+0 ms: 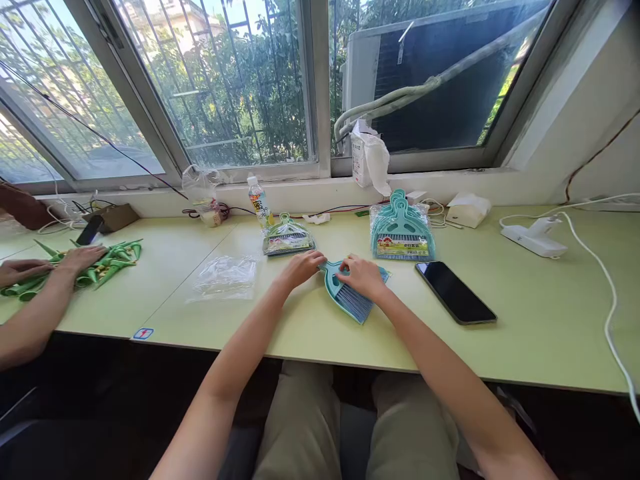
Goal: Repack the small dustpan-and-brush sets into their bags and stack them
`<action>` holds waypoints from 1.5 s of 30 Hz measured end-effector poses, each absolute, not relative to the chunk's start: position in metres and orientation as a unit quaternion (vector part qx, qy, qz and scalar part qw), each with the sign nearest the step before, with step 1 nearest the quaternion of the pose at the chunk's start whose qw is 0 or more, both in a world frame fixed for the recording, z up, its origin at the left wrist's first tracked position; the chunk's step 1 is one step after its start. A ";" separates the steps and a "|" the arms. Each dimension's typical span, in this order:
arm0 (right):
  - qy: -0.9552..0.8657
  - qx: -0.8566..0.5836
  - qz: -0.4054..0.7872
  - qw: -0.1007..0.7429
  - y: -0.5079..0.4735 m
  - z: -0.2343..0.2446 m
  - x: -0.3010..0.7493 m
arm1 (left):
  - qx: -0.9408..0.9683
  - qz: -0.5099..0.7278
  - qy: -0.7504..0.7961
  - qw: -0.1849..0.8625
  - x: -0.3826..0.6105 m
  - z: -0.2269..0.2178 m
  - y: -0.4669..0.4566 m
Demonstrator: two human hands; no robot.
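Note:
A small teal dustpan point(334, 288) lies tilted on the table in front of me, with a hand brush point(356, 305) with grey-blue bristles nested in it. My left hand point(303, 268) has its fingers closed at the dustpan's handle end. Over the upper part of the brush, my right hand point(364, 276) is bent with thumb and fingers gripping it. A clear plastic bag point(226, 277) lies flat to the left of my left hand. Behind my hands are a wrapped green dustpan set point(287, 238) and several wrapped teal sets point(403, 230) in a pile.
A black phone point(455, 292) lies right of my right hand. Farther right is a white power strip point(535, 238) with a cable. A drink bottle point(259, 202) and a tissue pack point(369, 157) stand by the window. At left, another person's hands touch green cone-shaped items point(117, 259).

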State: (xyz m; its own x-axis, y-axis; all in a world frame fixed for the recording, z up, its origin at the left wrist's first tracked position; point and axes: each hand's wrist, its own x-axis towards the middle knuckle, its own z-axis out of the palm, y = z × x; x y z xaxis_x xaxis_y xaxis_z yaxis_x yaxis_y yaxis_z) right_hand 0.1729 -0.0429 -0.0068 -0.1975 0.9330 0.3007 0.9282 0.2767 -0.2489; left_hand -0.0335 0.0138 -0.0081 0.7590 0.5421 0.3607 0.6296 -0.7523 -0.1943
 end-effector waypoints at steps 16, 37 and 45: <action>-0.756 -0.612 0.066 0.224 -0.034 -0.020 0.171 | -0.930 -0.067 -0.297 0.206 -0.029 -0.016 0.011; -0.702 -0.671 0.043 0.236 -0.019 -0.011 0.224 | -0.850 -0.241 -0.448 0.140 -0.068 0.004 0.029; -0.716 -0.668 0.049 0.198 -0.022 -0.012 0.218 | -0.855 -0.282 -0.432 0.059 -0.060 0.000 0.030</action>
